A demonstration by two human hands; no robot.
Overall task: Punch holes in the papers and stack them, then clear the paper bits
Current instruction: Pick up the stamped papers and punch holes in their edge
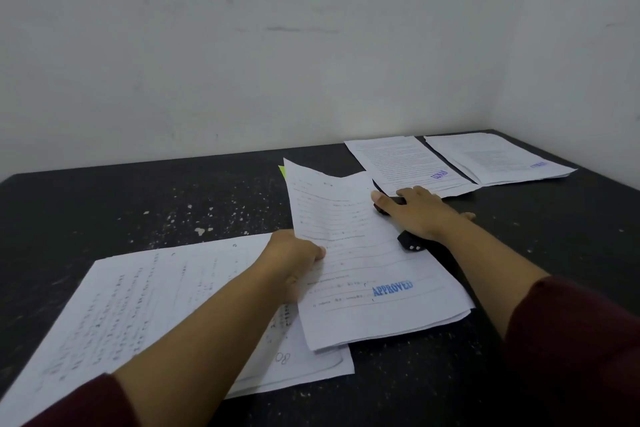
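A sheaf of papers stamped APPROVED [367, 274] is being held at its left edge by the left hand [294, 263], whose grip is closed on it with the thumb on top and the fingers underneath; the far end of the sheaf is being lifted and curled off the dark tabletop [138, 204]. The right edge of the sheaf is being fed into a black hole punch [412, 245], which is lying just right of the papers and is largely being covered by the right hand [415, 210]. That hand is being pressed flat on the punch, palm down with the fingers spread, so the grip is open and nothing is being clasped by it. A second sheet of printed paper [145, 308] is lying flat at the near left, partly being overlapped by the held sheaf. Two more paper stacks, one [405, 163] just beyond the right hand and another [495, 158] at the far right corner, are resting on the tabletop near the wall. White paper bits [200, 230] are being seen scattered over the tabletop left of the sheaf. A yellow-green scrap [282, 170] is showing behind the sheaf's far corner.
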